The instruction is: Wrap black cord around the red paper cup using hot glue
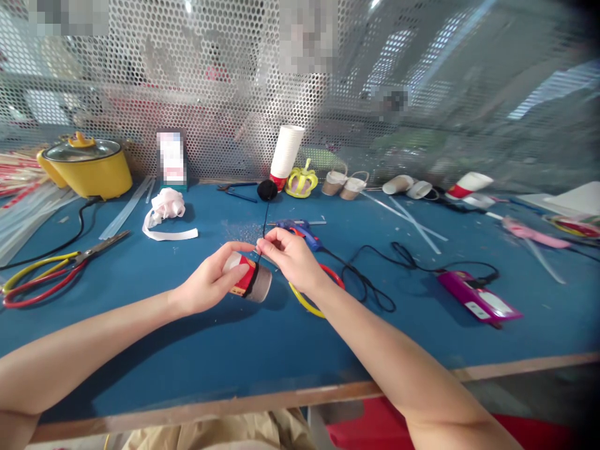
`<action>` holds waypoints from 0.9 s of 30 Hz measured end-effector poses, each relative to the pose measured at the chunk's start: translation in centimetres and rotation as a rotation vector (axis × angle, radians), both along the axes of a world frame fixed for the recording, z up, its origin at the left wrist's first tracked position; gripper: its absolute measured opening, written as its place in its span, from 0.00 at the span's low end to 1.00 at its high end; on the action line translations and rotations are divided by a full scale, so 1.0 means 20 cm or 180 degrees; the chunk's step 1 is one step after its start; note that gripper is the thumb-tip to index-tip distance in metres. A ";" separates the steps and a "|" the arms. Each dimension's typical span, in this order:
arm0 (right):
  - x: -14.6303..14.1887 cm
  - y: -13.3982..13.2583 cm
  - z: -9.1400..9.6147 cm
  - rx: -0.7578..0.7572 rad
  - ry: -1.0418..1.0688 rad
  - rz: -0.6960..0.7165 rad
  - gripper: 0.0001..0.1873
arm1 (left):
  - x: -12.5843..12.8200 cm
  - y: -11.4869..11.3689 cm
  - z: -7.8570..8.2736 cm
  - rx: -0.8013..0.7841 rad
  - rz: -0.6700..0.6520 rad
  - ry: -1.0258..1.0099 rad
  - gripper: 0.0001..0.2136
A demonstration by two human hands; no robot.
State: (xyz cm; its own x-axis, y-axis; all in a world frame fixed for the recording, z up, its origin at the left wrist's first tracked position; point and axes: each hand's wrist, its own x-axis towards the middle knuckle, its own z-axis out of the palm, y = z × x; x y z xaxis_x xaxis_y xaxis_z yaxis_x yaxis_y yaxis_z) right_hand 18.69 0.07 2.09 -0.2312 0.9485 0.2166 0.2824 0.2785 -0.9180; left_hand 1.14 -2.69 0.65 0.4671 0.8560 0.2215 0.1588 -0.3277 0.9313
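My left hand [210, 281] is wrapped round a red and white paper cup [240, 286] tilted on its side. Black yarn [254, 281] circles the cup near its base. Above the cup, my right hand [285, 253] pinches the yarn strand between thumb and fingers. That strand leads up to a black yarn ball [267, 190] farther back on the table. Behind my right hand lies a blue glue gun [302, 232]. Scissors with red and yellow handles [307, 303] are partly hidden under my right forearm.
Large scissors [65, 269] and a white ribbon roll [167, 205] lie at left, near a yellow electric pot [96, 172]. Stacked paper cups [287, 153] stand at the back beside a yellow crown-shaped piece [302, 181]. A purple power strip [475, 297] with black cord lies at right.
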 end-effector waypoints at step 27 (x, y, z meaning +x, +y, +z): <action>-0.04 -0.01 -0.05 -0.0145 -0.0578 0.0058 0.20 | -0.02 -0.03 0.01 -0.0171 -0.0180 -0.0511 0.13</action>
State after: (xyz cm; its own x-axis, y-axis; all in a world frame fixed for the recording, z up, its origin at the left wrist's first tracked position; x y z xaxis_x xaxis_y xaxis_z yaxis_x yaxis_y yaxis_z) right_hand 17.85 -0.22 1.00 -0.2799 0.9516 0.1267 0.4399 0.2444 -0.8641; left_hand 0.78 -3.33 0.90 0.4770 0.8421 0.2518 -0.0107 -0.2809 0.9597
